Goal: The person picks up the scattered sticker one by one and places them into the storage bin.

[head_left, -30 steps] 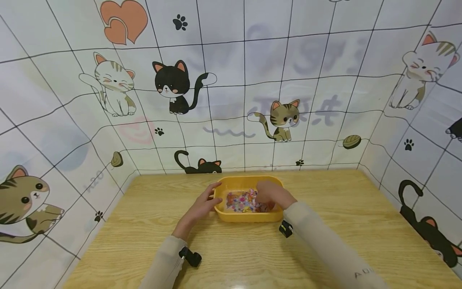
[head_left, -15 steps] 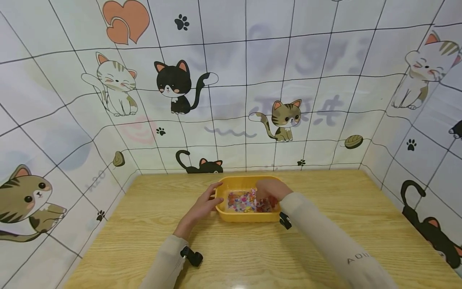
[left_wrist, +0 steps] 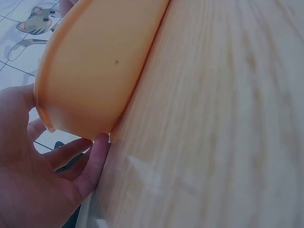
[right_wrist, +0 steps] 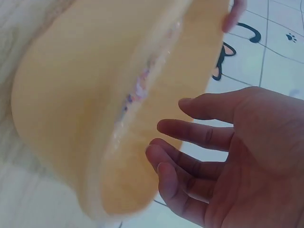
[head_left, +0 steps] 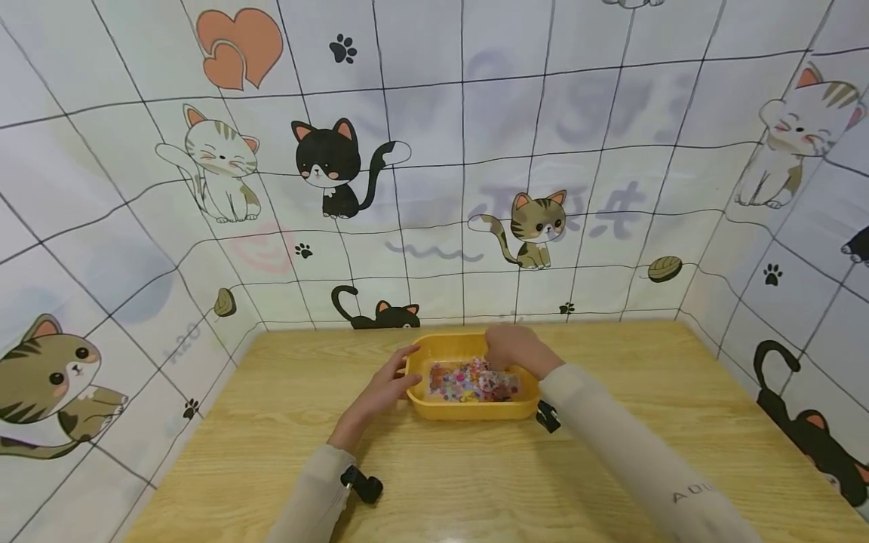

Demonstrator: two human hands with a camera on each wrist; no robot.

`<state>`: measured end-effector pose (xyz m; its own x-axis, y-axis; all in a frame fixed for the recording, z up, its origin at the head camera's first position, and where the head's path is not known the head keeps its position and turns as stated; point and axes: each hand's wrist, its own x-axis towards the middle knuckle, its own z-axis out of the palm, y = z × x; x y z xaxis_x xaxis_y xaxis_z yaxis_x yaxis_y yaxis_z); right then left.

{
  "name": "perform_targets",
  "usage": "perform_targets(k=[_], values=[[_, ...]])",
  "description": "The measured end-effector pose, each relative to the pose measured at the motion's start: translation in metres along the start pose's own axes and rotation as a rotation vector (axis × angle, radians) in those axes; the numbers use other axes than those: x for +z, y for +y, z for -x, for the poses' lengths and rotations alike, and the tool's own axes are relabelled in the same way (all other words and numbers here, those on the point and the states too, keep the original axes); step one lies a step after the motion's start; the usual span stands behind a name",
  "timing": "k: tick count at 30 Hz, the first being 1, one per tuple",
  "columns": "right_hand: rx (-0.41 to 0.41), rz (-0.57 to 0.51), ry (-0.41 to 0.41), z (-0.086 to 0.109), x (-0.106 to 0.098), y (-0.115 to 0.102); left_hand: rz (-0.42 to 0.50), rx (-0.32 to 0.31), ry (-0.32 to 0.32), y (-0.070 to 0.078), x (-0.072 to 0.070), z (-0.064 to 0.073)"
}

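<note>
A yellow plastic basin [head_left: 468, 411] stands on the table in the head view. Small multicoloured pieces [head_left: 468, 381] cover much of its floor; their kind is too small to tell. My left hand [head_left: 383, 388] grips the basin's left end, thumb over the rim and fingers against the outer wall [left_wrist: 90, 71]. Over the right part of the basin hovers my right hand [head_left: 519, 351], above the pieces. In the right wrist view its fingers [right_wrist: 194, 133] are loosely bent and spread, with nothing visible between them and the thumb.
The wood-grain table [head_left: 434, 467] carries the basin near its back edge. White walls [head_left: 434, 188] with a grid and cartoon cats rise behind it and on both sides. Each wrist wears a small black camera [head_left: 363, 485].
My right hand has lifted slightly out of the basin, after going lower into the pieces half a second ago. The left hand keeps its hold on the basin's end.
</note>
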<state>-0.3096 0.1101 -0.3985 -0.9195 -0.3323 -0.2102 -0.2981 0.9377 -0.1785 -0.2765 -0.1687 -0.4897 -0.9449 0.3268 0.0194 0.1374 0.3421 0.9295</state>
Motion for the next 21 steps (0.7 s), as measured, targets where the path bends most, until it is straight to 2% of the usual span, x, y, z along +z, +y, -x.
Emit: perform_targets(k=[4,14,21], values=[[-0.011,0.009,0.039,-0.001,-0.008,0.012,-0.003,0.004,0.001,0.000,0.002,-0.002],[-0.032,-0.013,0.086,0.018,-0.029,0.029,-0.018,0.003,0.004,0.000,0.005,-0.002],[-0.049,-0.010,0.123,0.029,-0.040,0.041,-0.001,-0.007,-0.004,0.006,0.002,0.001]])
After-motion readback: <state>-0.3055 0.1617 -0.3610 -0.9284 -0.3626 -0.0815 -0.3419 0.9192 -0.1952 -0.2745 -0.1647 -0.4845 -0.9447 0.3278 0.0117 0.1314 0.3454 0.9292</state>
